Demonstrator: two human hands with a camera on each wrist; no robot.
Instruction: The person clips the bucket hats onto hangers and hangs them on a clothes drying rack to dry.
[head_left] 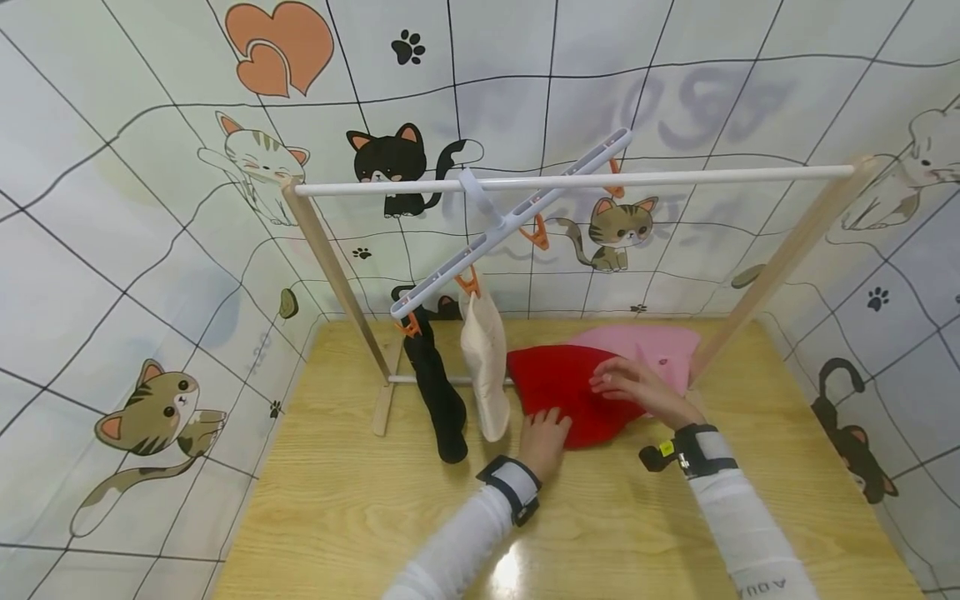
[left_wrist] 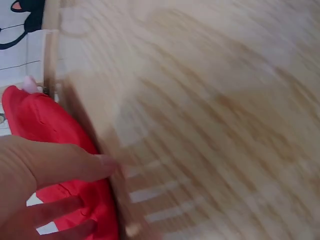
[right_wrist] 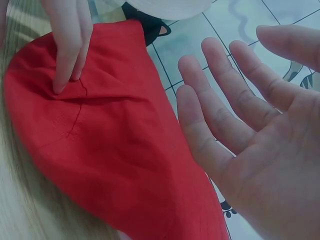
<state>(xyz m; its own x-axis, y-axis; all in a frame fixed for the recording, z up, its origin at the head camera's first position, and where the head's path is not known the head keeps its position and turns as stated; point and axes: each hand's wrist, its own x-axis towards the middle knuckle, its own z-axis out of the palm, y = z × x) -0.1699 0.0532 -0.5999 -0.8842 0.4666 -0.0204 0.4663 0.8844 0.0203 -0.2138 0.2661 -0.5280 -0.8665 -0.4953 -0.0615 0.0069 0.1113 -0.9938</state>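
A red cloth hat (head_left: 558,387) lies flattened on the table, with seams and a crease showing in its fabric (right_wrist: 115,150) in the right wrist view. My left hand (head_left: 543,446) touches its near left part with straight fingers pointing down. In the left wrist view the thumb (left_wrist: 75,162) stretches across the red cloth. Over the hat's right side hovers my right hand (head_left: 641,387), fingers spread and holding nothing; its palm (right_wrist: 270,145) faces the right wrist camera. A pink cloth item (head_left: 660,346), perhaps another hat, lies behind the red one, partly covered by it.
Above the table, a rack with a white rail (head_left: 675,177) carries a slanted white hanger (head_left: 510,223). Orange clips on it hold a black cloth item (head_left: 435,392) and a cream one (head_left: 483,358); other orange clips (head_left: 536,233) hang unused. Wooden posts (head_left: 783,267) flank the rack.
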